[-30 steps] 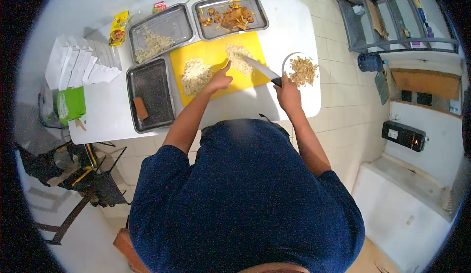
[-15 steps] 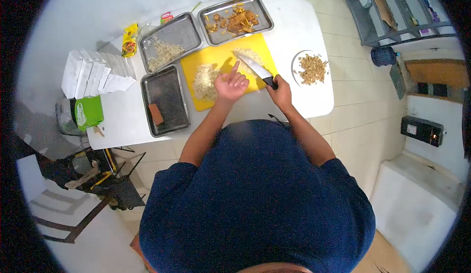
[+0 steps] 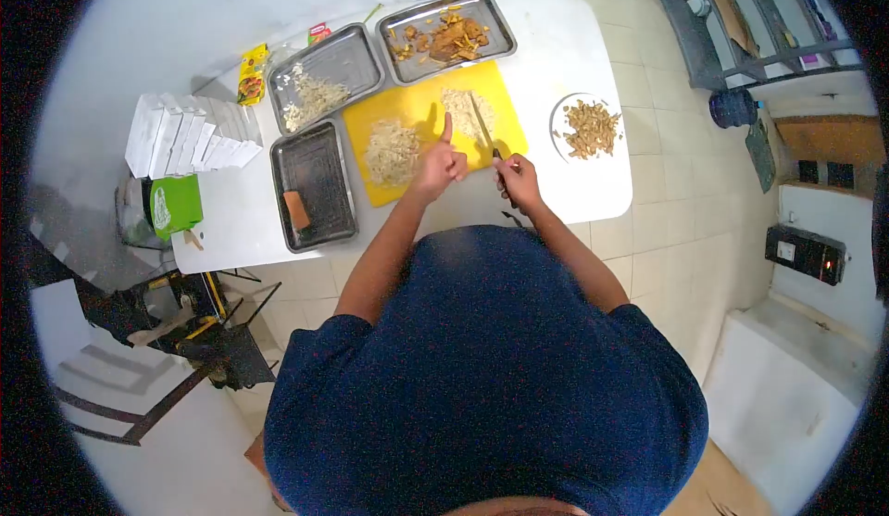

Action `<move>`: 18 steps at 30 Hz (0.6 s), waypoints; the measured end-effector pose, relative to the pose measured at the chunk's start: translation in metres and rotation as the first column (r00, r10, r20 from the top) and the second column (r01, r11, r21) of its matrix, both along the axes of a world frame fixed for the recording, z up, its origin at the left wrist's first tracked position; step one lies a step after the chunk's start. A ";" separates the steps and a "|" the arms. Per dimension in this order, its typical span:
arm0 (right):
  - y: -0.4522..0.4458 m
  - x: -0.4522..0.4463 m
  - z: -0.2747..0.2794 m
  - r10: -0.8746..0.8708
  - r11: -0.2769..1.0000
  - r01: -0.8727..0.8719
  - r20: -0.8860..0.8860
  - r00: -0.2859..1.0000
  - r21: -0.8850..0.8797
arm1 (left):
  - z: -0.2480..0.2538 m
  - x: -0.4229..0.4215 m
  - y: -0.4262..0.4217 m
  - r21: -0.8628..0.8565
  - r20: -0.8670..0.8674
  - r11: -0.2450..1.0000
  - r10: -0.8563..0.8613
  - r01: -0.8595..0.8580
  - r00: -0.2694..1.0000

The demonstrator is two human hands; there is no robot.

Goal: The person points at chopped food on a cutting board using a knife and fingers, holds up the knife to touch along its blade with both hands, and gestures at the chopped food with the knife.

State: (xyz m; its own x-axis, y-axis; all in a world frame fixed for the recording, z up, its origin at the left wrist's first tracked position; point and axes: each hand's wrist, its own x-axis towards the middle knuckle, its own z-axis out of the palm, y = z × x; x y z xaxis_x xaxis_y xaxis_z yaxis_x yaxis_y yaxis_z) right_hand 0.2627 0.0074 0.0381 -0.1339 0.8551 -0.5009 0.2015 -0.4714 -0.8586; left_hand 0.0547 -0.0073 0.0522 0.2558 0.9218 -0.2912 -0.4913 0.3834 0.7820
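The right hand reaches forward over the near edge of the yellow cutting board, its forearm angled inward from the elbow and its grip clamped on the black handle of the knife. The blade points away from the body and a little to the left, seen almost edge-on at the far-right pile of pale bits; whether it touches them, I cannot tell. The left hand hovers between the two piles, index finger stretched straight forward, the other fingers loosely bent and its grip apart. Just left of it, the larger pale pile lies on the board. Half a second ago the blade lay more slanted to the left and showed its broad flat side; now it is turned on edge and stands straighter. The left hand has changed too: its palm and spread fingers faced up then, and now the fingers fold inward. Both piles keep their places on the board, as do the white plate of brown pieces to the right and the dark tray to the left on the white surface.
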 end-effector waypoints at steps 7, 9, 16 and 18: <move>-0.003 -0.011 0.037 -0.167 0.924 0.027 -0.339 0.926 -0.381 | 0.032 0.011 -0.011 0.072 -0.965 0.926 -0.029 0.372 0.259; -0.003 -0.009 0.043 -0.078 0.934 -0.055 -0.353 0.932 -0.352 | 0.030 0.016 -0.012 0.059 -0.994 0.897 0.010 0.439 0.113; -0.014 -0.010 0.032 -0.061 0.957 -0.048 -0.358 0.932 -0.287 | 0.028 0.022 -0.010 -0.031 -0.998 0.882 -0.055 0.471 0.038; -0.014 -0.011 0.030 -0.171 0.952 0.066 -0.339 0.925 -0.300 | 0.030 0.020 -0.011 -0.028 -0.997 0.883 -0.059 0.468 0.053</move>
